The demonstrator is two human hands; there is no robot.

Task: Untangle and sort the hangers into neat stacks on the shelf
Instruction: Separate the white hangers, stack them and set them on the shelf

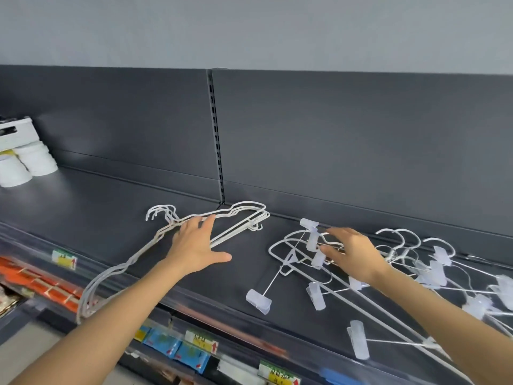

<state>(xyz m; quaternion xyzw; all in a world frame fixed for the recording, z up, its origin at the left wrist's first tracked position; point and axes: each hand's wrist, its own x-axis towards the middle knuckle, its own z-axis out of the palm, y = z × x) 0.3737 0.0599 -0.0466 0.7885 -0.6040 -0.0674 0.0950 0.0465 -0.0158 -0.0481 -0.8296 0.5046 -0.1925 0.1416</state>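
On the dark shelf (116, 207), the left hand (194, 245) is lying flat and released, fingers spread, pressing on a nested stack of plain white hangers (238, 220) whose lower ends are jutting past the shelf's front edge. Just to its right, the right hand (352, 254) is reaching into a tangled pile of clip hangers (313, 262), fingers curled loosely among the wires; whether it is grasping 1 cannot be told. White containers (30, 162) are standing at the shelf's far left.
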